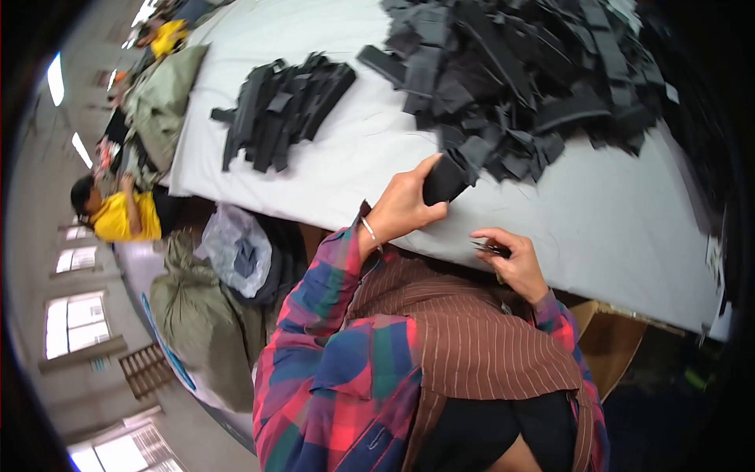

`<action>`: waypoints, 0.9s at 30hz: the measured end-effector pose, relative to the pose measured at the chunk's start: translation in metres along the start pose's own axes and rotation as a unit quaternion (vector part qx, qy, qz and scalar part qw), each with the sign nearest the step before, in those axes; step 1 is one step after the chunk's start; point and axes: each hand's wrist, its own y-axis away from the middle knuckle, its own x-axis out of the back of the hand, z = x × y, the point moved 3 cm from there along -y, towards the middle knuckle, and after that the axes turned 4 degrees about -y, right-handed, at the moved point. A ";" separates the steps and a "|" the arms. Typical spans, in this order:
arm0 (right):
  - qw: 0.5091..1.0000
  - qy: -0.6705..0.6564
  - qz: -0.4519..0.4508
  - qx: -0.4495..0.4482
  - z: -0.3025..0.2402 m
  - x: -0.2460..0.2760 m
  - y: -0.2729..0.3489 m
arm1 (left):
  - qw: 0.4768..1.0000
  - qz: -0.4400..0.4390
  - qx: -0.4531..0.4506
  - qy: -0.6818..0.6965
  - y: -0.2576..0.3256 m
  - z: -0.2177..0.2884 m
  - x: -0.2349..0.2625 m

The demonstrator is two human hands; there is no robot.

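My left hand [406,201] grips a black fabric strip [445,179] between thumb and fingers, just above the table's near edge. The strip's far end meets the loose dark pieces, so I cannot tell where it stops. To the right, my right hand [515,262] is closed around small thread snips [494,249], their thin tips pointing left toward the strip. Beyond both hands lies a large jumbled pile of black fabric pieces [511,86]. A smaller pile of black strips [285,108], laid roughly side by side, sits farther left.
A white cloth covers the table [621,228]. At left, below its edge, stand a clear plastic bag [237,250] and a tied olive sack [206,315]. A cardboard box [609,342] is under the table at right. A person in yellow [126,214] works at far left.
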 end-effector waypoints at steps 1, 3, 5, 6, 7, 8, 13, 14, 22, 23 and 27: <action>1.000 0.003 -0.011 -0.015 0.003 0.004 0.000 | 0.999 0.004 -0.003 -0.032 0.001 0.007 0.008; 1.000 -0.015 -0.002 -0.023 0.006 0.007 0.001 | 0.997 0.033 -0.016 -0.074 0.010 0.003 0.022; 0.998 -0.041 0.025 -0.044 0.016 0.013 -0.002 | 0.991 0.048 -0.012 -0.121 0.016 -0.001 0.039; 0.998 -0.035 0.017 -0.059 0.015 0.012 -0.005 | 0.990 0.066 -0.008 -0.126 0.021 -0.010 0.050; 0.997 -0.043 0.017 -0.061 0.013 0.012 -0.004 | 0.980 0.118 -0.050 -0.151 0.023 -0.014 0.065; 0.997 -0.051 0.019 -0.063 0.013 0.012 -0.005 | 0.966 0.168 -0.091 -0.177 0.026 -0.019 0.083; 0.998 -0.048 -0.017 -0.041 0.007 0.001 -0.010 | 0.917 0.316 -0.060 -0.233 0.025 -0.018 0.177; 0.998 -0.049 -0.026 -0.041 0.007 -0.001 -0.012 | 0.909 0.340 -0.048 -0.235 0.019 -0.018 0.192; 0.997 -0.069 0.031 -0.028 -0.007 -0.007 -0.009 | 0.883 0.198 0.203 -0.373 -0.066 -0.150 0.200; 0.995 -0.071 0.061 -0.027 -0.010 -0.003 -0.006 | 0.875 0.185 0.239 -0.379 -0.067 -0.156 0.191; 0.994 -0.039 0.100 -0.035 -0.011 0.009 0.010 | 0.851 0.320 0.074 -0.410 -0.092 -0.124 0.140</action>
